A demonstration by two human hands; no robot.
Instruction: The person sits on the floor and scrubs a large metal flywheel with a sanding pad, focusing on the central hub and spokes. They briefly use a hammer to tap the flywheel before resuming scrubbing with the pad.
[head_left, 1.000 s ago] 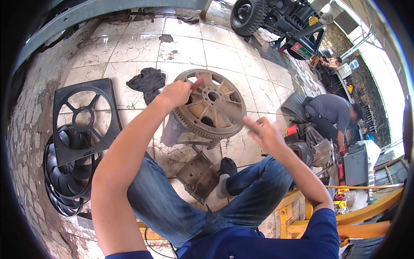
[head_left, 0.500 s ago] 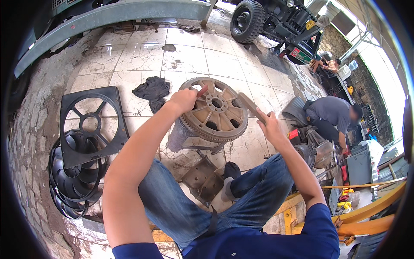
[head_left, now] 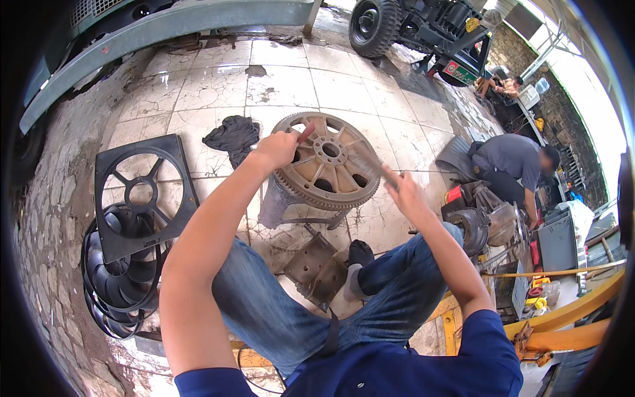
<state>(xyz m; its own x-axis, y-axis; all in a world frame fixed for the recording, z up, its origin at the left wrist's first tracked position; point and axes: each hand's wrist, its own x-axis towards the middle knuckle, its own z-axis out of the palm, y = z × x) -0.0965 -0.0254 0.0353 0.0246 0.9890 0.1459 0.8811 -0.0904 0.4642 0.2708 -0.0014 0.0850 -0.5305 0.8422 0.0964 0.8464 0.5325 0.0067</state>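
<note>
A rusty brown flywheel (head_left: 342,173) with a toothed rim lies flat on a grey stool-like stand (head_left: 272,205) before my knees. My left hand (head_left: 278,148) is closed at the flywheel's left edge. A short red stick-like piece (head_left: 306,132) juts from that fist; its other end is hidden, so its kind is unclear. My right hand (head_left: 407,196) grips a long, flat brown tool (head_left: 370,161), blurred at the far end. That tool reaches over the right side of the flywheel, and I cannot tell whether it touches.
A black fan shroud (head_left: 109,228) leans over a fan (head_left: 119,284) on the left. Dark cloth (head_left: 231,135) lies behind. A rusty metal bracket (head_left: 316,270) sits between my feet. At right are a large mechanical part (head_left: 486,228) and a crouching person (head_left: 509,159). A vehicle (head_left: 423,33) stands behind.
My right hand has shifted slightly left and down, bringing the flat brown tool farther over the flywheel. My left hand has moved a little left and down, still holding the red piece.
</note>
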